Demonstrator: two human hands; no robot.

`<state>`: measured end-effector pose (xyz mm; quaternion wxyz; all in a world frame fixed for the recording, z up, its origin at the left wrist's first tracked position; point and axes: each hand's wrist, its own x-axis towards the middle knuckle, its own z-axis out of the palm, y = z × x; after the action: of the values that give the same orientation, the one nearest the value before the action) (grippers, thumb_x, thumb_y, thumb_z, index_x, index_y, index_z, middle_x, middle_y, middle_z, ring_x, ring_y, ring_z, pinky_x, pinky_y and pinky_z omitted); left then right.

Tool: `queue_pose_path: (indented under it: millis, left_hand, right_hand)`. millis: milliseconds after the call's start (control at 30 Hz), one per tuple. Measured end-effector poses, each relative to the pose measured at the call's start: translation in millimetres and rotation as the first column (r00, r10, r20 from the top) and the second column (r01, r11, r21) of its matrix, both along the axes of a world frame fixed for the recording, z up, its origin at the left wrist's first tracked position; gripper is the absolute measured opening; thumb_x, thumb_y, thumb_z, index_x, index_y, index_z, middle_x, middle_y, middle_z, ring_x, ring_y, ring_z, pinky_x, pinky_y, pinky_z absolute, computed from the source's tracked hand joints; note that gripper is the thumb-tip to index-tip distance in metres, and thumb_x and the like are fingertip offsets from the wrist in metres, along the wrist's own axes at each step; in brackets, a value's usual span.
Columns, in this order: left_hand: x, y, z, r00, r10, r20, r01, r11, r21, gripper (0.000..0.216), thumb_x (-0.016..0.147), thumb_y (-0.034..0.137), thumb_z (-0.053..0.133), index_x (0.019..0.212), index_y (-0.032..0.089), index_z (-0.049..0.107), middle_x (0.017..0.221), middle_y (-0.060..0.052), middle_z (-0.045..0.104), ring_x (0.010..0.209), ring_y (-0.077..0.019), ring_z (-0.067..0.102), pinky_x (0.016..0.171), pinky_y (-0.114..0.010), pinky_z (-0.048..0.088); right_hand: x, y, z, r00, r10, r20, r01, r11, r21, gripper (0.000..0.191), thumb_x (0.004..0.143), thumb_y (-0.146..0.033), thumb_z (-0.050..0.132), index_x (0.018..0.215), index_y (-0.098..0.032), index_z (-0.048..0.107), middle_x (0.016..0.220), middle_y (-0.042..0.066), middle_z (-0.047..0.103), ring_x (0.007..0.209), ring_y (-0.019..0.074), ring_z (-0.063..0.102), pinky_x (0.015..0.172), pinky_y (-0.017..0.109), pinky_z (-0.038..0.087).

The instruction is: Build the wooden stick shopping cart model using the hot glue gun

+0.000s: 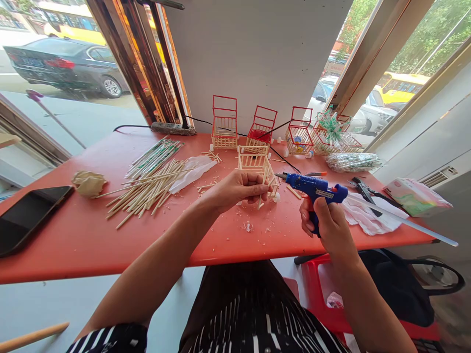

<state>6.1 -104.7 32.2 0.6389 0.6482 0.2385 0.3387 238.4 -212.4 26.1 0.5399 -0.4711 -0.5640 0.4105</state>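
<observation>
My left hand (237,190) is closed in a pinch on a small wooden stick frame (258,167) that stands on the red table (91,230). My right hand (326,223) grips a blue hot glue gun (316,189), its nozzle pointing left at the frame, a glue stick jutting out behind to the right. A heap of loose wooden sticks (150,189) lies to the left of my left hand.
Several small red-and-wood baskets (224,125) stand along the back by the wall. A power strip (172,128), wrapped sticks (156,154), crumpled paper (88,184), a dark phone (27,215), pliers (362,189), white tissue (368,215) and a tissue pack (415,196) lie about.
</observation>
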Motion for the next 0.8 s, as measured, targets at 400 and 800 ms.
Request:
queue_pose_path:
  millis: [400,800]
  left_hand:
    - [-1.4,3.1,-6.5,0.999,-0.023,0.040,0.025,0.998,-0.058,0.050,0.076,0.059,0.090,0.080,0.014,0.071,0.077,-0.004,0.070,0.060,-0.0079,0.055,0.053,-0.020,0.036]
    - [-1.6,2.1,-3.4,0.999,-0.016,0.042,0.018,0.999,-0.047,0.050,0.075,0.059,0.092,0.081,0.014,0.070,0.077,-0.003,0.070,0.060,-0.0075,0.054,0.052,-0.020,0.034]
  right_hand:
    - [3.6,-1.3,-2.2,1.000,-0.020,0.009,0.020,1.000,-0.016,0.058,0.098,-0.073,0.064,0.075,-0.019,0.059,0.068,-0.002,0.053,0.046,0.0074,0.046,0.040,0.022,0.038]
    - [1.8,-1.7,-2.0,1.000,0.006,-0.003,-0.006,1.000,-0.003,0.055,0.100,-0.069,0.064,0.077,-0.019,0.060,0.069,-0.001,0.054,0.047,0.0071,0.045,0.041,0.021,0.038]
